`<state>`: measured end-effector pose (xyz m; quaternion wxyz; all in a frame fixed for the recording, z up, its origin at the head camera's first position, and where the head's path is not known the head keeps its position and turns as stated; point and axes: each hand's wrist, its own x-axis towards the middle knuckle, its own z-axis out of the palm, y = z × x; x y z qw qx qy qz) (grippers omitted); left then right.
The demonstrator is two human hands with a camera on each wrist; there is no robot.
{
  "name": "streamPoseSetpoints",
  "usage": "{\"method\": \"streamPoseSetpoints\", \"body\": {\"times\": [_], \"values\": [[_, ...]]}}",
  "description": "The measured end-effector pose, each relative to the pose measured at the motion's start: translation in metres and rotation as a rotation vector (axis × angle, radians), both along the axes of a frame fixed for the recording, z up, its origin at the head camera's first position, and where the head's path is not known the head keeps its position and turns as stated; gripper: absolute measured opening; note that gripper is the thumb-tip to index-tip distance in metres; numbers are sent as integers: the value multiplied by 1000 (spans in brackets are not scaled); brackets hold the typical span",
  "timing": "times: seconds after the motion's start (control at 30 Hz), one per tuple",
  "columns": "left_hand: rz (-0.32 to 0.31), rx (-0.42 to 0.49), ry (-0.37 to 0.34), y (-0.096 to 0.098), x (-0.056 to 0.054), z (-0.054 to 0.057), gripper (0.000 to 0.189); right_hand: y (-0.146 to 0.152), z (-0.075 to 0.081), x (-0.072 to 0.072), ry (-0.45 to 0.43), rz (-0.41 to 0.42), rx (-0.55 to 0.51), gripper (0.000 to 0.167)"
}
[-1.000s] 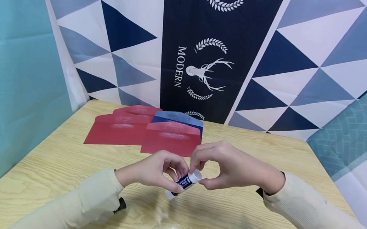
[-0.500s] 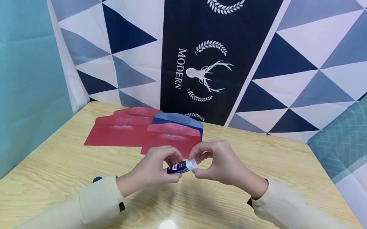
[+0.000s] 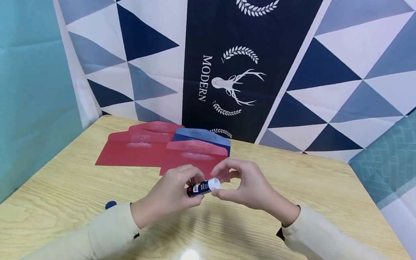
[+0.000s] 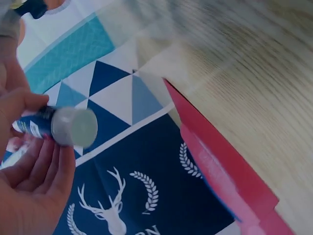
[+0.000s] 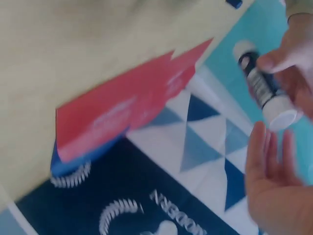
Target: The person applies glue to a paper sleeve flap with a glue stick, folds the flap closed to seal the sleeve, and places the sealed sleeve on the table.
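Note:
In the head view, a dark blue glue stick (image 3: 199,188) with a white end is raised over the table, lying nearly level. My left hand (image 3: 174,192) grips its dark barrel between thumb and fingers. The right hand (image 3: 249,185) is at the white base (image 3: 214,184), thumb and curled fingertips at its edge. In the left wrist view, the pale uncapped end (image 4: 76,126) of the stick points toward the camera. The right hand (image 5: 279,186) is blurred in the right wrist view, its fingertips right at the white base. A blue cap (image 3: 110,204) rests on the table by the left sleeve.
Several red envelopes (image 3: 134,153) with open flaps lie overlapping at the back of the wooden table (image 3: 298,180); whitish smears mark them. A blue envelope (image 3: 202,134) lies partly behind the front red one. A patterned cloth (image 3: 153,82) hangs behind the table.
Both hands have moved up toward the envelopes with the glue stick, which has turned from steeply tilted to nearly level. The blue cap has come into view beside the left sleeve.

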<state>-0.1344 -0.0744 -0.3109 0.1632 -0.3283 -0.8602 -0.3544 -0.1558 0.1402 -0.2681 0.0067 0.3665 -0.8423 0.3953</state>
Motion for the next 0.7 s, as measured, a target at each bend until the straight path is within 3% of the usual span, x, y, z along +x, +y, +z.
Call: {"method": "streamPoseSetpoints", "body": {"times": [0.13,0.2,0.27,0.4,0.53,0.7], "values": [[-115,79,-183,-4,-5,3,29,3,10,-3,227,201,77,37],[-169,103,-282,-6,-7,4,29,5,17,-3,288,289,122,36],[-210,118,-369,-7,-8,4,29,6,23,-3,307,343,164,33],[-259,138,-473,-7,-8,4,29,6,31,-1,280,377,221,27],[-279,131,-452,-7,-6,4,28,6,30,0,256,368,230,24],[-229,90,-299,-4,-2,6,25,3,23,3,245,264,173,20]]}}
